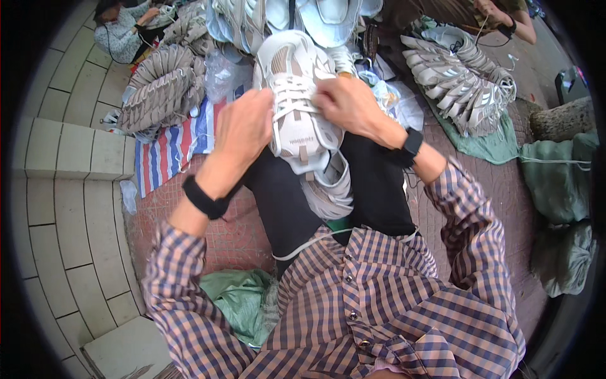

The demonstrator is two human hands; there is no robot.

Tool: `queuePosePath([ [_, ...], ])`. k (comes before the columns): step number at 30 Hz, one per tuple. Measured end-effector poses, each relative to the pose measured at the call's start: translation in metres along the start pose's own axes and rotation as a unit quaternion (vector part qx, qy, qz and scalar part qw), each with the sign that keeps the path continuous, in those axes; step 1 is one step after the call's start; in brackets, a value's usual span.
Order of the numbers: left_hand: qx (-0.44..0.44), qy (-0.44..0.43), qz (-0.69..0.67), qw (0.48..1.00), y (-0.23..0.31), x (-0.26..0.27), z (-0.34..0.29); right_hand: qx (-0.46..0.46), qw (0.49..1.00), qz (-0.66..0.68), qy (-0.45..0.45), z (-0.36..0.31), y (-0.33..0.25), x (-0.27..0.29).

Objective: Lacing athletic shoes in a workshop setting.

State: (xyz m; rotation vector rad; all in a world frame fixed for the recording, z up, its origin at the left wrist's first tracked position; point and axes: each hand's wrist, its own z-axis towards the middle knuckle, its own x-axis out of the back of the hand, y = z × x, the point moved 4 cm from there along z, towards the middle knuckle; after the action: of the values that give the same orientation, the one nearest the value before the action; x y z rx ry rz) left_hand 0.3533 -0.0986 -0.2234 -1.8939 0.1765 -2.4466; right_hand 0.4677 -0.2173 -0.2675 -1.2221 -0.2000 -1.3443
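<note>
A white and beige sneaker upper lies between my knees, its tongue toward me. White shoelace crosses its front in several rows. My left hand is closed at the left edge of the lacing, blurred by motion. On the opposite edge my right hand is closed too, its fingertips pinched beside the lace rows. Both appear to grip the shoelace, though the strands inside the fingers are hidden. More nested shoe uppers sit below it, between my thighs.
Bundles of shoe uppers stand at the left and right, with light-blue-lined uppers ahead. A striped sheet, green sacks and a tiled ledge surround me. Two other people work nearby.
</note>
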Motion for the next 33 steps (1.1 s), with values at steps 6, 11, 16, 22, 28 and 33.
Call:
queuePosePath([
  [6,0.210,0.170,-0.147,0.952,0.023,-0.003,-0.032,-0.179,0.956,0.220,0.067,-0.029,0.006,-0.003],
  [11,0.209,0.212,-0.030,0.954,0.027,-0.010,-0.032,-0.070,0.995,0.004,0.068,-0.019,-0.020,-0.001],
  [16,0.246,0.253,-0.014,0.935,0.028,-0.017,-0.028,-0.070,0.989,-0.023,0.125,-0.026,-0.026,-0.006],
  [22,0.268,0.284,-0.026,0.920,0.028,-0.023,-0.030,-0.043,0.984,-0.041,0.171,-0.055,-0.038,-0.003],
  [28,0.209,0.277,-0.002,0.938,0.033,-0.016,-0.030,-0.001,0.979,-0.039,0.199,-0.055,-0.033,0.002],
  [33,0.130,0.155,0.092,0.975,0.040,-0.009,-0.022,0.026,0.980,-0.065,0.184,-0.053,-0.034,-0.002],
])
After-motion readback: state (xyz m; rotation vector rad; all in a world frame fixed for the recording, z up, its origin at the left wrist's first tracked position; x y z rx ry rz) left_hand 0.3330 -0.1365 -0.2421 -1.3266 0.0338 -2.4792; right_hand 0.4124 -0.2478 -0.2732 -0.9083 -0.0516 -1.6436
